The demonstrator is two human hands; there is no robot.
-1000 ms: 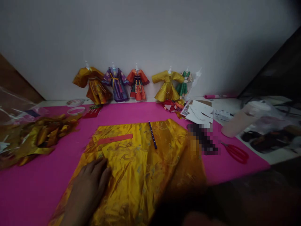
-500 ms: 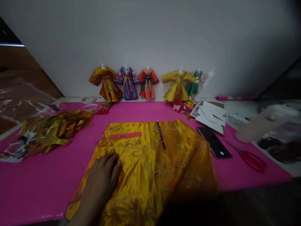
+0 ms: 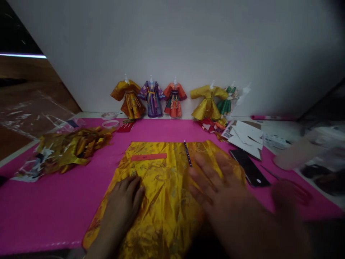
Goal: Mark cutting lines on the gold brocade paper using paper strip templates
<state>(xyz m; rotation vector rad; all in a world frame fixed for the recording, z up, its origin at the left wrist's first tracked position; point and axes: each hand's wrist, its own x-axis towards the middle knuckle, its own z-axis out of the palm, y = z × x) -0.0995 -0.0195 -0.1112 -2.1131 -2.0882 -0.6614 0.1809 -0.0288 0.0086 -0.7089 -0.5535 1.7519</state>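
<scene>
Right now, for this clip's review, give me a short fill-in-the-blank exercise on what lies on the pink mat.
1. The left hand rests flat on the ____ fabric.
2. The pencil lies on the fabric, just beyond the fingertips of the ____ hand.
3. The small red strip lies on the fabric, to the ____ of the pencil.
4. The miniature robes stand in a row against the ____.

Missing words: yellow; right; left; wall
</scene>
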